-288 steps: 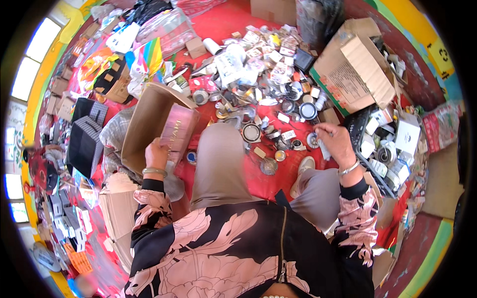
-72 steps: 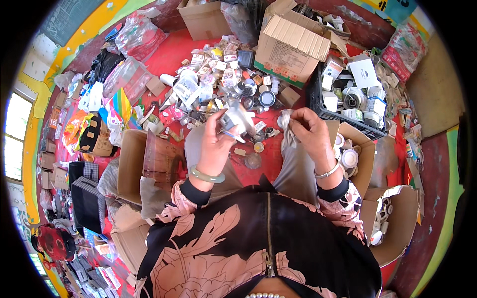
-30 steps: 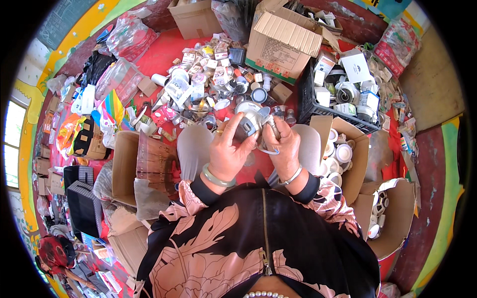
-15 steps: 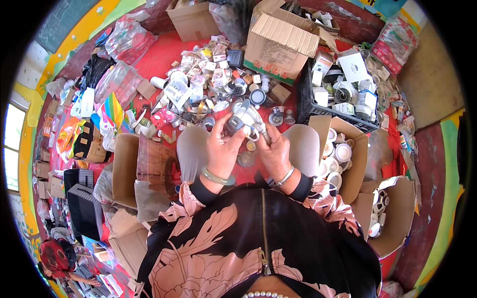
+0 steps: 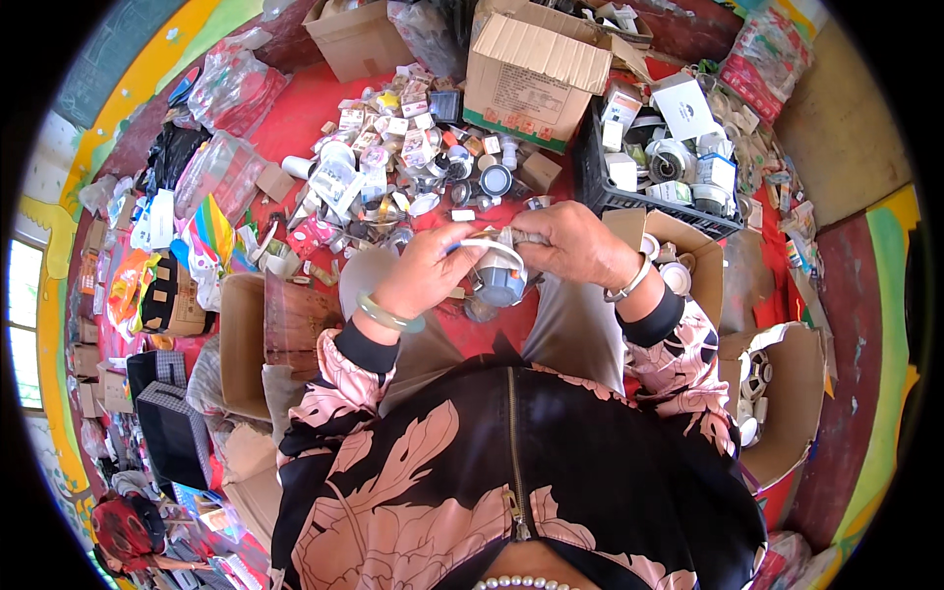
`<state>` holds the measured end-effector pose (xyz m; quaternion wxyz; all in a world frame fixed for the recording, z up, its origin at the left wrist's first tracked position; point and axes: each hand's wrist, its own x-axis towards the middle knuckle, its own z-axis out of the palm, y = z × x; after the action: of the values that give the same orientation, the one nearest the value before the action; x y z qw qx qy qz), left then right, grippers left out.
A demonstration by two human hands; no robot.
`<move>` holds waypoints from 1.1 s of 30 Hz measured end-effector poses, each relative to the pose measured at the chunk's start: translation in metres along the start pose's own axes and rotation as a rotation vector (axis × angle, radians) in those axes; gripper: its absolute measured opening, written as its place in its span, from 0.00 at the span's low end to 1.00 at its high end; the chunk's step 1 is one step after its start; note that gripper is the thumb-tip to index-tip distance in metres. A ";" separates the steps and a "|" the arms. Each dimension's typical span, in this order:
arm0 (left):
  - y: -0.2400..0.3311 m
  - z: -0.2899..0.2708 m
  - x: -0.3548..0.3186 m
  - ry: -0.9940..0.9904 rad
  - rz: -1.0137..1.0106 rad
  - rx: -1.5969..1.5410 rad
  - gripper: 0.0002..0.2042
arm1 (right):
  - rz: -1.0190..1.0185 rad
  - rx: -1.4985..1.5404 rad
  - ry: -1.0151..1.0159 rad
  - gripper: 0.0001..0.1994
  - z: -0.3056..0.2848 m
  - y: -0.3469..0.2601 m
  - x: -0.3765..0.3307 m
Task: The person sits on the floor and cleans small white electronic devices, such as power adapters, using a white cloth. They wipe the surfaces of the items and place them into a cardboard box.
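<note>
Both my hands are raised over the gap between my knees, holding a round light fitting that looks like a downlight (image 5: 499,282), with a white rim and a grey body. The rim's left side is pinched between the thumb and fingers of my left hand (image 5: 421,273). My right hand (image 5: 580,246) is closed at its upper right edge, gripping a short greyish piece there; whether that is a clip or a cable I cannot tell. The fitting's grey body hangs tilted toward me. Beyond my hands lies a heap of small lamps, fittings and little boxes (image 5: 418,147).
At the right stand a black crate (image 5: 590,177) of lamps, an open carton (image 5: 710,258) with white round fittings and another carton (image 5: 796,423). A large cardboard box (image 5: 531,84) is behind the heap. An open carton (image 5: 242,339) stands at my left. Another person (image 5: 128,531) is at the lower left.
The fitting has turned, so its grey body now faces down toward me. My right hand has moved up and outward, its elbow spreading, while my left hand shifted slightly left.
</note>
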<state>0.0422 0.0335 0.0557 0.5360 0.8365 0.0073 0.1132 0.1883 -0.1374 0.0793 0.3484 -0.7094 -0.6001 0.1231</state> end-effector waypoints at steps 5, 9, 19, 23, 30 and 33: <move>-0.002 0.012 -0.004 0.217 -0.216 -0.622 0.09 | 0.177 0.324 0.035 0.09 0.004 0.004 0.003; 0.002 0.015 -0.003 0.473 -0.288 -1.007 0.07 | 0.341 0.571 0.099 0.09 0.015 0.006 0.001; 0.002 0.028 -0.012 0.575 -0.133 -1.080 0.08 | 0.564 1.072 0.125 0.06 0.025 -0.012 -0.010; 0.009 0.005 -0.011 0.183 -0.092 -0.655 0.10 | 0.543 0.714 -0.006 0.04 0.004 -0.015 -0.011; 0.018 -0.005 -0.012 -0.072 -0.013 -0.053 0.09 | 0.288 0.286 -0.093 0.08 -0.007 -0.023 -0.007; 0.019 0.005 -0.017 0.001 0.040 -0.108 0.09 | 0.310 0.420 -0.142 0.09 0.001 -0.015 -0.009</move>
<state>0.0246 0.0186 0.0677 0.5780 0.8063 -0.0154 0.1244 0.1739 -0.1455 0.0864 0.4221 -0.6945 -0.4686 0.3462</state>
